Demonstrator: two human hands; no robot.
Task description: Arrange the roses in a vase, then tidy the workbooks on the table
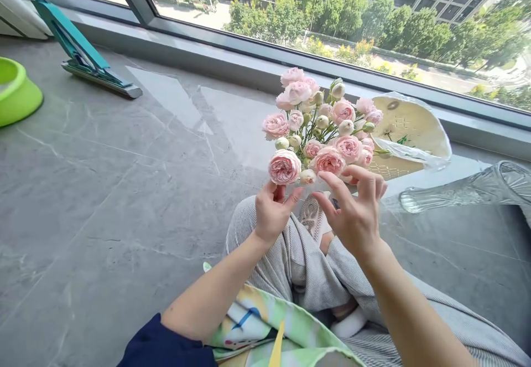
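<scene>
— Two hands and one bunch of pink roses (319,129) up front. Where's the bunch sitting?

— Right above the left hand (271,212), which is curled closed around the stems, low down under the biggest bottom rose.

— And the right hand (352,209)?

— Open, fingers spread, hanging just below the blooms. It isn't gripping anything, though I can't tell whether its fingertips (327,177) touch a rose.

— Any containers nearby?

— A glass vase (468,192) lies on its side on the stone floor (103,217), just right of the hands. Far left, by a mop (95,71), sits a green plastic bowl (16,93), cut off by the edge of the view, so I can't tell what's in it.

— What's behind the roses?

— A round woven mat wrapped in clear plastic (409,132), propped by the window ledge (257,73). Below the hands are striped trousers (298,267) and a patterned cloth (265,322).
</scene>
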